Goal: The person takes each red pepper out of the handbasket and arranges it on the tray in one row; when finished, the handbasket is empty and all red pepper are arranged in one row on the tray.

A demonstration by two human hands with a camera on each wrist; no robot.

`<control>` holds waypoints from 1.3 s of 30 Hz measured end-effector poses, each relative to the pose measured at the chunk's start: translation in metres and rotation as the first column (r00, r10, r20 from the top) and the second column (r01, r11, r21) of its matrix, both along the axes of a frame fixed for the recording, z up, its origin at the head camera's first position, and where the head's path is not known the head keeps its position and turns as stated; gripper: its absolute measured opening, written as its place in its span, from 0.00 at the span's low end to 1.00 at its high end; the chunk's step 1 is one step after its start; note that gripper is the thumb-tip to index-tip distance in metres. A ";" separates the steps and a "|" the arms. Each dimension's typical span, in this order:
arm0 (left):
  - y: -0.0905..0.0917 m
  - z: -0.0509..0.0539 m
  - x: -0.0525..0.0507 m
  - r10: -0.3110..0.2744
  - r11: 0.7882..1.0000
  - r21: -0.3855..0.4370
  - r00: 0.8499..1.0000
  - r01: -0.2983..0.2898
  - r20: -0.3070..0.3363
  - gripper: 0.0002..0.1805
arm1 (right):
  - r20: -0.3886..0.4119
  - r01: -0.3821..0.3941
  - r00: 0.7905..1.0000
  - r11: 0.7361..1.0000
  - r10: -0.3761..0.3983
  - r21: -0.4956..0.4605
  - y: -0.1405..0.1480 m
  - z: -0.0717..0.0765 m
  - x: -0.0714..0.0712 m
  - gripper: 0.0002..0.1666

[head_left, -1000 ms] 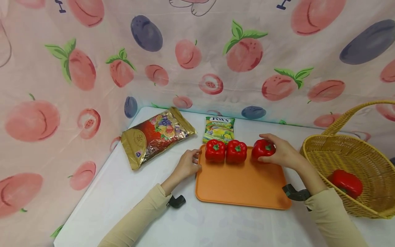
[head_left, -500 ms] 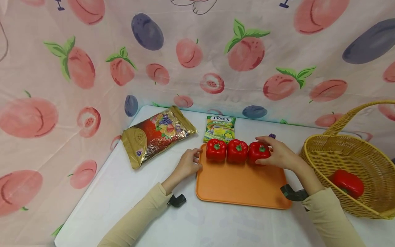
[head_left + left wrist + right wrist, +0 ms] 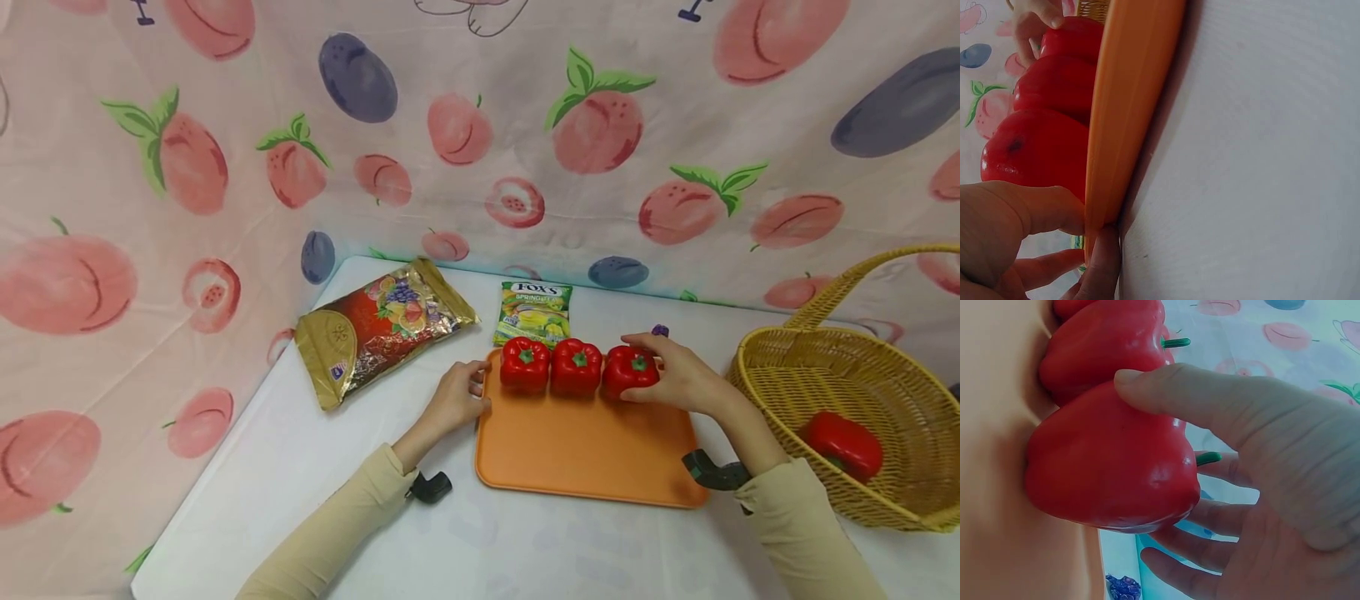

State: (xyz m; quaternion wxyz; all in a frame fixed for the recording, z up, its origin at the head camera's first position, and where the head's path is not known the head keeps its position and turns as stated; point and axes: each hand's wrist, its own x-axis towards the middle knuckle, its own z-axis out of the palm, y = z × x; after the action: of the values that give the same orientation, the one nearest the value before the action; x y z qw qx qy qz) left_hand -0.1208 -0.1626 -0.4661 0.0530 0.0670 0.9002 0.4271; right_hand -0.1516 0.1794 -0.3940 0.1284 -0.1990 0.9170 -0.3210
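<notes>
Three red bell peppers with green stems stand side by side along the back of an orange tray [image 3: 588, 454]. My right hand [image 3: 686, 375] grips the rightmost bell pepper [image 3: 627, 372], its thumb on the near side and its fingers around the far side. That pepper sits against the middle bell pepper [image 3: 576, 368]; the left bell pepper [image 3: 524, 367] is beside it. My left hand [image 3: 453, 398] holds the tray's left edge. In the left wrist view the rim is pinched between thumb and fingers, with one fingertip [image 3: 1104, 256] on the outer wall.
To the right stands a wicker basket [image 3: 795, 329] with a red bell pepper [image 3: 843, 446] inside. A green candy bag [image 3: 532, 310] lies behind the tray. A gold and red packet [image 3: 382, 333] lies at the left. A small purple bumpy object [image 3: 660, 330] shows behind my right hand.
My right hand has slid the rightmost pepper left, closing the gap to the middle one. The purple object has come into sight. My left hand stays at the tray's edge.
</notes>
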 end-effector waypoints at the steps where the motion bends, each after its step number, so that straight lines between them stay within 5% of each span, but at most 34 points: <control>1: 0.000 0.000 0.000 0.001 1.000 0.001 1.000 -0.001 0.002 0.34 | 0.000 0.000 1.000 1.000 0.000 0.001 0.000 0.000 0.000 0.49; 21: 0.000 0.000 0.000 0.002 1.000 0.010 1.000 -0.002 0.000 0.34 | 0.014 0.002 1.000 1.000 -0.002 0.021 0.003 0.008 0.000 0.50; 39: 0.000 -0.001 -0.001 0.005 1.000 0.008 1.000 -0.005 0.004 0.34 | -0.074 -0.018 0.997 1.000 0.020 0.021 0.022 0.024 0.001 0.41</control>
State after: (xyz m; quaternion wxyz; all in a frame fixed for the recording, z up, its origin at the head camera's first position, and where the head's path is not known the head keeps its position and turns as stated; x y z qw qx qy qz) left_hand -0.1217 -0.1631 -0.4676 0.0535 0.0641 0.8986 0.4308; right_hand -0.1506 0.2016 -0.3697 0.0993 -0.2181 0.9224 -0.3028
